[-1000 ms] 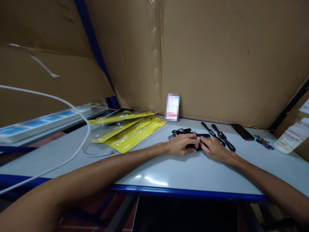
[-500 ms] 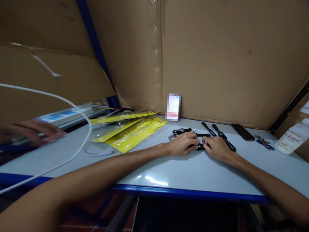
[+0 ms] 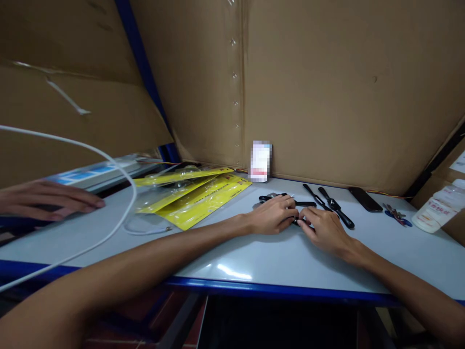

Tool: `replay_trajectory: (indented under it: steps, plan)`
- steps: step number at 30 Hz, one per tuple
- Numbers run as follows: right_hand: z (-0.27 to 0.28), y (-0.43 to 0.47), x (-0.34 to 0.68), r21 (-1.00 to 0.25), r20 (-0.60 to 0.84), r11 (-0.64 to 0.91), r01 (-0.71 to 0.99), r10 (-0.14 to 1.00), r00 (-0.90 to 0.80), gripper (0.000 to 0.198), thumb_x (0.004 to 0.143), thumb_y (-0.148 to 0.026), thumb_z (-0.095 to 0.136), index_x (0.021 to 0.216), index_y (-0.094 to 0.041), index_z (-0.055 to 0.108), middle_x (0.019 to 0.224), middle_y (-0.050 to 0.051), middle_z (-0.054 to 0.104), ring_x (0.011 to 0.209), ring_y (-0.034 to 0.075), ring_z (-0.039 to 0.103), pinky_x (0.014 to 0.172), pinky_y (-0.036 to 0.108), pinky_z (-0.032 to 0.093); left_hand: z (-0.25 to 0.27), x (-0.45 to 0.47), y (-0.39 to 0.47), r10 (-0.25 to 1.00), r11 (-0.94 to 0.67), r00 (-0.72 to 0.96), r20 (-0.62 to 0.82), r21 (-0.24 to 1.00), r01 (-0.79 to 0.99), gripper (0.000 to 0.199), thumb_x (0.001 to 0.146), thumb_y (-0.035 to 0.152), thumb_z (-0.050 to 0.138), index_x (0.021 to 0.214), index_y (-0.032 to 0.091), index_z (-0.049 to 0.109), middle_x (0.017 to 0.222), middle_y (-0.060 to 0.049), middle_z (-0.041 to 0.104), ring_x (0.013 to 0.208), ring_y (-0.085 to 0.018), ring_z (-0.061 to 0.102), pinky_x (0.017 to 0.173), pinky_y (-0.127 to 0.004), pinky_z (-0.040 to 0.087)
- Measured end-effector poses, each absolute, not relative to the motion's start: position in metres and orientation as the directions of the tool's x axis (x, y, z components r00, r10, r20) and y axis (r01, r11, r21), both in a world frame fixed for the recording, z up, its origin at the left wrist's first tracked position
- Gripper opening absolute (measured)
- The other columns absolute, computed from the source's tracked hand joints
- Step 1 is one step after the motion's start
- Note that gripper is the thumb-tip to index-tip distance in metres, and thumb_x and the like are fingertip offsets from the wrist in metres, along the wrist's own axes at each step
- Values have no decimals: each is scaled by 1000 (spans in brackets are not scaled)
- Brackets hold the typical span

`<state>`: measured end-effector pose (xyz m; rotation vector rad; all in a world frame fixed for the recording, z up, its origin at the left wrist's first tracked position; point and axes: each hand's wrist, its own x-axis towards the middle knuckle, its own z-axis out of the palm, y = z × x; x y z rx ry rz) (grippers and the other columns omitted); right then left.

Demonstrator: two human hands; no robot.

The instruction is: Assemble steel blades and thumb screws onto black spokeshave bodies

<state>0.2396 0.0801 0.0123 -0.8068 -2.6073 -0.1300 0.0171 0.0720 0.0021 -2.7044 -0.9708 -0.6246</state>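
My left hand point(image 3: 275, 214) rests low over the table, its fingers curled and closed around a small black tool part point(image 3: 296, 221), mostly covered. My right hand point(image 3: 323, 229) meets it from the right, thumb and fingers pinched at the same part. Just behind the hands lies a black tool with a handle at each end point(image 3: 305, 203), partly hidden by the left hand. To the right lie a slim black tool point(image 3: 314, 195) and a black two-handled tool that looks like a spokeshave point(image 3: 337, 209).
Yellow blister packages point(image 3: 203, 201) lie on the left of the table point(image 3: 232, 257), beside a white cable point(image 3: 127, 198). Another person's hand point(image 3: 54, 198) rests at the left edge. A lit phone point(image 3: 260, 162), dark phone point(image 3: 365, 199), keys point(image 3: 396, 214) and bottle point(image 3: 438, 208) stand or lie around.
My right hand has shifted slightly left and toward me, against the left fingers. Less of the black part between the hands shows. The other person's hand has moved slightly right.
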Motion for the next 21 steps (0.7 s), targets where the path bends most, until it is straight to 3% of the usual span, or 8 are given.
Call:
replay_trajectory:
  steps: [3, 5, 9, 15, 21]
  plan:
    - [11, 79, 239, -7, 386, 855, 519, 482, -787, 15, 100, -21, 54, 92, -16, 66, 87, 5, 69, 69, 16, 59, 64, 30, 35, 6, 22, 66, 539, -747, 735, 412, -169, 643, 19, 98, 21, 49, 91, 17, 66, 93, -10, 64, 93, -25, 56, 83, -38, 47]
    - [9, 81, 239, -10, 365, 856, 517, 485, -795, 16, 100, -20, 55, 90, -17, 67, 87, 4, 69, 68, 15, 58, 63, 29, 34, 7, 25, 64, 554, -734, 729, 402, -176, 656, 21, 99, 23, 49, 86, 17, 64, 89, -9, 64, 90, -25, 56, 82, -37, 47]
    - [6, 89, 239, -51, 336, 842, 536, 520, -785, 18, 98, -17, 55, 85, -17, 68, 83, 3, 68, 69, 15, 57, 64, 29, 35, 7, 26, 62, 564, -773, 729, 387, -62, 631, 16, 97, 22, 52, 86, 17, 62, 85, -7, 63, 85, -22, 58, 80, -35, 49]
    - [5, 99, 242, -79, 323, 842, 534, 528, -785, 21, 97, -13, 53, 90, -17, 72, 85, 4, 68, 73, 15, 57, 67, 28, 34, 5, 26, 61, 642, -747, 655, 400, 135, 651, 11, 99, 18, 49, 99, 17, 60, 95, -7, 68, 87, -20, 63, 77, -31, 49]
    - [21, 99, 246, -94, 277, 798, 595, 595, -755, 19, 98, -20, 57, 89, -18, 73, 86, 4, 70, 74, 15, 59, 68, 28, 34, 3, 28, 61, 651, -709, 662, 372, -15, 705, 16, 102, 23, 50, 104, 16, 64, 99, -8, 69, 91, -23, 66, 80, -34, 51]
